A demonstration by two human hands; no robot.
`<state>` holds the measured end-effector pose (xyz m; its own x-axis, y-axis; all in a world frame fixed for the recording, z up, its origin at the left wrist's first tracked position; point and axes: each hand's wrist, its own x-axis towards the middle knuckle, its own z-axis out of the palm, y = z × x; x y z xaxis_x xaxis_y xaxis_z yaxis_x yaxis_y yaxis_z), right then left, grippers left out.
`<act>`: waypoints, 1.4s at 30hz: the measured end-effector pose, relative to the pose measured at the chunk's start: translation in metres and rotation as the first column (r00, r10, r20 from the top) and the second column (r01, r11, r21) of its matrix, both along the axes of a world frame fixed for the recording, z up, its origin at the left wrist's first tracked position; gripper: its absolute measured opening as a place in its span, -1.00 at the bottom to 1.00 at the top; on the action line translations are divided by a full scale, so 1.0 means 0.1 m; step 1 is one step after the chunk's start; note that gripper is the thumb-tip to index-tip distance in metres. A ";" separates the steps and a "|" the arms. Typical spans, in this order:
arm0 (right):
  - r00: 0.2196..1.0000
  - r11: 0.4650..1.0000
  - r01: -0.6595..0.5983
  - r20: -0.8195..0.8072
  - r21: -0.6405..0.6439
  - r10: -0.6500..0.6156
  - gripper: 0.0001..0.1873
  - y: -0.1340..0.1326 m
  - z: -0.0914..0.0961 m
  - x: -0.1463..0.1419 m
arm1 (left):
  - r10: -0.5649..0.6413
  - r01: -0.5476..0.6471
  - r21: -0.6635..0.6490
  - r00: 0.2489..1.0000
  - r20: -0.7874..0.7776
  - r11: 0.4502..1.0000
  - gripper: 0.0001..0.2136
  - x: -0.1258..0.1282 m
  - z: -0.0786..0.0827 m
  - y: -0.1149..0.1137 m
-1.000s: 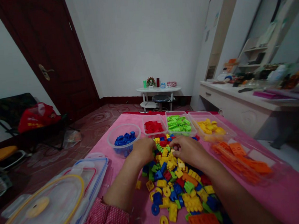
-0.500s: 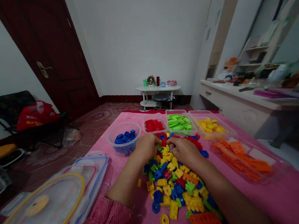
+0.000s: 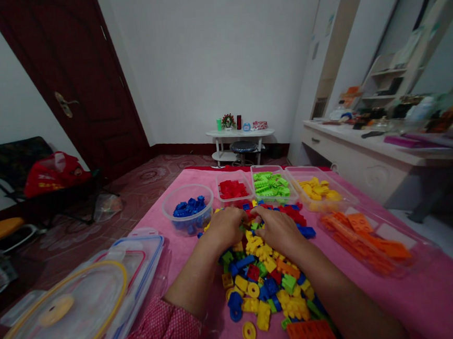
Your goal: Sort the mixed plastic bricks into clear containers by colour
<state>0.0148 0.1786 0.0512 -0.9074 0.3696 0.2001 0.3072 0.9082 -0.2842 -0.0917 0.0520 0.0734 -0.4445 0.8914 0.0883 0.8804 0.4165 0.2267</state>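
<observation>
A heaped pile of toy building blocks (image 3: 268, 268) in yellow, blue, green, red and orange lies before me. At the far part of this pile, my left hand (image 3: 228, 227) presses in with its fingers curled. Beside it, a small gap away, my right hand (image 3: 277, 228) also reaches into the blocks, fingers bent. The fingertips of both hands are largely hidden, so any block in them does not show. Yellow blocks (image 3: 258, 245) lie between and just below the hands. An orange block (image 3: 310, 334) and a yellow wheel (image 3: 249, 333) lie at the near end.
Round tub (image 3: 167, 216) with blue blocks stands left. Behind the pile are boxes of red blocks (image 3: 233, 189), green blocks (image 3: 270, 185) and yellow blocks (image 3: 318, 189). An orange-block box (image 3: 425, 258) stands right. Stacked lids (image 3: 90, 290) lie at left on the pink cloth (image 3: 382, 303).
Both hands have shifted slightly, the left a little toward me. Blocks around them have moved, with yellow ones pushed nearer and some now left of the left hand.
</observation>
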 end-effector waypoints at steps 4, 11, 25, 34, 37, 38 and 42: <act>0.999 1.000 -0.005 -0.040 -0.028 0.003 -0.57 0.02 -0.02 0.01 | 0.027 -0.028 0.041 0.999 0.017 0.999 -0.64 -0.03 -0.03 0.00; 0.963 0.869 -0.130 -0.270 -0.477 -0.004 -0.66 0.05 0.16 0.01 | -0.097 -0.121 0.336 0.819 0.566 0.934 -0.76 -0.15 -0.01 0.05; 0.948 0.539 -0.298 -0.312 -0.788 0.068 -0.71 -0.09 0.33 0.07 | -0.203 -0.211 0.477 0.709 0.676 0.853 -0.51 -0.04 -0.02 0.14; 0.978 0.594 -0.092 -0.185 -0.800 -0.098 -0.64 0.36 0.31 0.19 | -0.232 -0.192 0.497 0.708 0.667 0.846 -0.70 -0.06 -0.04 0.15; 0.964 0.602 -0.070 -0.210 -0.795 -0.166 -0.63 0.53 0.27 0.18 | -0.211 -0.143 0.492 0.777 0.593 0.859 -0.74 -0.05 -0.07 0.16; 0.934 0.596 -0.087 -0.274 -0.798 -0.231 -0.60 0.58 0.26 0.15 | -0.206 -0.125 0.492 0.800 0.563 0.861 -0.76 -0.04 -0.08 0.16; 0.709 0.607 -0.232 -0.559 -0.760 -0.429 -0.36 0.67 0.21 0.03 | -0.184 -0.076 0.464 0.852 0.490 0.883 -0.77 -0.01 -0.10 0.18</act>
<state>0.0181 0.2454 0.0718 -0.5960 0.7477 0.2929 -0.1817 0.2297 -0.9562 -0.0929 0.0699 0.0631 -0.4925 0.8303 0.2608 0.6009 0.1077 0.7920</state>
